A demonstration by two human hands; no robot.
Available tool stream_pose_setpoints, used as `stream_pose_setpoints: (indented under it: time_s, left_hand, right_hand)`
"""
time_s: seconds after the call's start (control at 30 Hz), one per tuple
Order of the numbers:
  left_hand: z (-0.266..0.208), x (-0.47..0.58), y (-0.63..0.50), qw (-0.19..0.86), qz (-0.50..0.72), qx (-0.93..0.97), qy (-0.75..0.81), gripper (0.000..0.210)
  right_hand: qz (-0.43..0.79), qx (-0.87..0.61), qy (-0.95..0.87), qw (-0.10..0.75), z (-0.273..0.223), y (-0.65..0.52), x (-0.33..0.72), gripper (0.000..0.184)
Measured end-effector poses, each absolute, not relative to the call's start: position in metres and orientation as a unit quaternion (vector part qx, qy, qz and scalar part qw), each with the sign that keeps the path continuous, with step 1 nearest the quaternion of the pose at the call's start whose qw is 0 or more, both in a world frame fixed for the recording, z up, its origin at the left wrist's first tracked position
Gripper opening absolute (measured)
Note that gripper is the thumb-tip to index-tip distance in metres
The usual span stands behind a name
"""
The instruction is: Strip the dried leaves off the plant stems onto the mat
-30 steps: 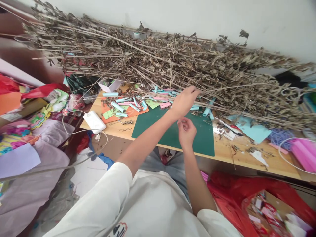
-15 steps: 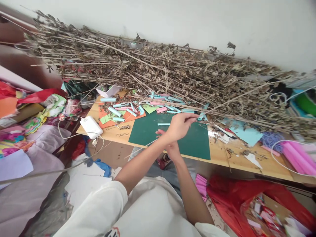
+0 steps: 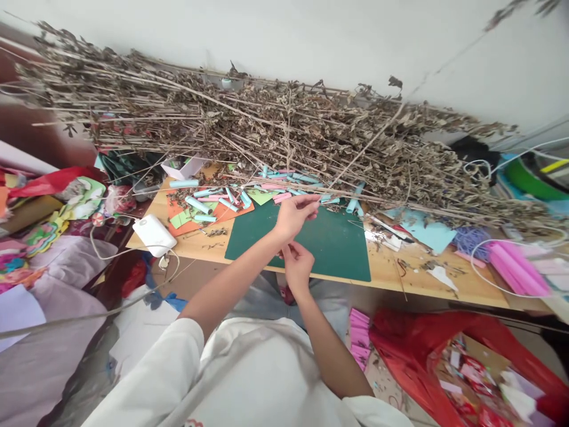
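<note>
In the head view, my left hand (image 3: 297, 216) is over a dark green mat (image 3: 340, 246), its fingers pinched round a dried plant stalk (image 3: 368, 141). The thin stalk slants up to the right across the heap, its leafy tip blurred against the wall. Just below my left wrist, close to the mat's front edge, my right hand (image 3: 299, 265) has its fingers closed. What they grip, if anything, is hidden. Behind the mat lie several rolled light-blue paper tubes (image 3: 198, 205) and a few pink tubes (image 3: 283, 197).
A long heap of dried stalks (image 3: 249, 112) runs along the wall. A white power bank (image 3: 154, 235) with a cable lies left of the mat. To the right are light-blue paper (image 3: 429, 230), purple string (image 3: 472, 242) and pink rolls (image 3: 518, 267). A red bag (image 3: 400, 350) stands below.
Both hands have shifted left, and the stalk now points more steeply up to the right. The stalk end seen left of my hands before no longer shows. The view has turned slightly.
</note>
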State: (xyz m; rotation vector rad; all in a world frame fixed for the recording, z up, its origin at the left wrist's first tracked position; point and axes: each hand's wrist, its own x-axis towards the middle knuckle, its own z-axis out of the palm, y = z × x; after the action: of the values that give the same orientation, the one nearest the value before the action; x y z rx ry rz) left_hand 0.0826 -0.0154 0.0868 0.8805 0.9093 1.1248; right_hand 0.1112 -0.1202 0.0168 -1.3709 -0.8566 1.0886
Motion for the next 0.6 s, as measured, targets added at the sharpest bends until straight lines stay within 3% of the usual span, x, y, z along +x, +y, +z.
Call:
stream_pose_setpoints:
  time_s: [0.13, 0.3, 0.47, 0.6]
  left_hand:
    - [0.085, 0.072, 0.001, 0.659, 0.509, 0.389, 0.395, 0.023]
    - [0.076, 0.057, 0.017, 0.673, 0.510, 0.360, 0.397, 0.024]
    - [0.071, 0.045, 0.021, 0.676, 0.522, 0.335, 0.397, 0.026]
    - [0.072, 0.035, 0.010, 0.678, 0.500, 0.339, 0.418, 0.030]
  right_hand:
    - [0.461, -0.580, -0.404, 0.536, 0.013, -0.109, 0.116, 0.037]
    - [0.424, -0.566, -0.476, 0.522, 0.004, -0.096, 0.131, 0.036]
    - [0.278, -0.620, -0.544, 0.492, 0.002, -0.082, 0.155, 0.031]
    - [0.160, -0.669, -0.597, 0.413, 0.001, -0.062, 0.178, 0.034]
